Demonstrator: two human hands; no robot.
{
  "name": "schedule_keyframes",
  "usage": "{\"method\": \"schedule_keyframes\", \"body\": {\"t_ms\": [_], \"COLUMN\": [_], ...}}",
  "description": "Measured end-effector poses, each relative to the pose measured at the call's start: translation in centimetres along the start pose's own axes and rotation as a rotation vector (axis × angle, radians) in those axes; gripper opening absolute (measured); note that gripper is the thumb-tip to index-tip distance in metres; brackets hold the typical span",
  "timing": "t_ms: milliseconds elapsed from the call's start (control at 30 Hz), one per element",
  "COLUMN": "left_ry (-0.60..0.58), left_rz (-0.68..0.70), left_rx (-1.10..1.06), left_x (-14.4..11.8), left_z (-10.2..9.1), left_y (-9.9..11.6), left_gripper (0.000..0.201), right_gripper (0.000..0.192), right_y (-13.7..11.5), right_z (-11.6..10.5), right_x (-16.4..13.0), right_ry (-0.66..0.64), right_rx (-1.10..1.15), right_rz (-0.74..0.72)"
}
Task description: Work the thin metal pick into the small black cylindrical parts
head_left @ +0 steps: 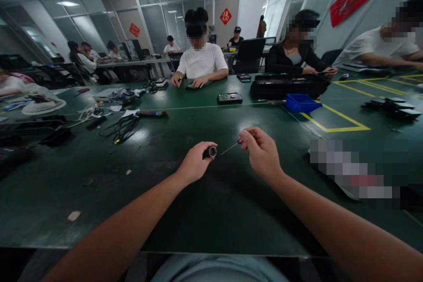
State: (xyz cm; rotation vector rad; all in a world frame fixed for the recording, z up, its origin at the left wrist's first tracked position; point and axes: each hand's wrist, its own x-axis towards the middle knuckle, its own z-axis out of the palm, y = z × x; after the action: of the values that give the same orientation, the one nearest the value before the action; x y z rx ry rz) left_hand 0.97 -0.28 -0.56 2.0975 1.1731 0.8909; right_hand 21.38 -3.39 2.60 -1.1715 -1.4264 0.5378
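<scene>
My left hand [195, 161] is closed around a short black cylinder [210, 153], whose round end with a pale ring faces me. Its kind does not show clearly. In my right hand [262, 154] I grip a screwdriver [230, 148] by its reddish handle. The thin shaft points down and left, its tip just right of the cylinder and apart from it. Both hands are above the green table [198, 229]. My fingers hide most of the handle and the cylinder's far side.
Ahead lies a hard drive [229, 98], with a blue bin [302, 103] and a long black casing [287, 87] to its right. A corded tool [152, 113] and cables lie left. A pale packet [343, 172] is at right. Co-workers sit across the table.
</scene>
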Motion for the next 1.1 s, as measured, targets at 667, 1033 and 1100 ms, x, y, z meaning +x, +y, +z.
{"method": "schedule_keyframes", "body": {"t_ms": [667, 1033, 1100], "left_ry": [0.001, 0.042, 0.043], "left_rz": [0.016, 0.066, 0.074], "left_rx": [-0.045, -0.022, -0.016], "left_x": [0.1, 0.0, 0.0], "left_z": [0.2, 0.0, -0.2], "left_y": [-0.1, -0.2, -0.1], "left_gripper": [0.035, 0.037, 0.037], "right_gripper": [0.021, 0.018, 0.019], "right_y": [0.2, -0.6, -0.7], "right_z": [0.4, 0.1, -0.1], "right_x": [-0.3, -0.7, -0.6], "right_ry": [-0.049, -0.082, -0.082], "right_rx": [0.069, -0.157, -0.2], "right_rz": [0.007, -0.13, -0.14]}}
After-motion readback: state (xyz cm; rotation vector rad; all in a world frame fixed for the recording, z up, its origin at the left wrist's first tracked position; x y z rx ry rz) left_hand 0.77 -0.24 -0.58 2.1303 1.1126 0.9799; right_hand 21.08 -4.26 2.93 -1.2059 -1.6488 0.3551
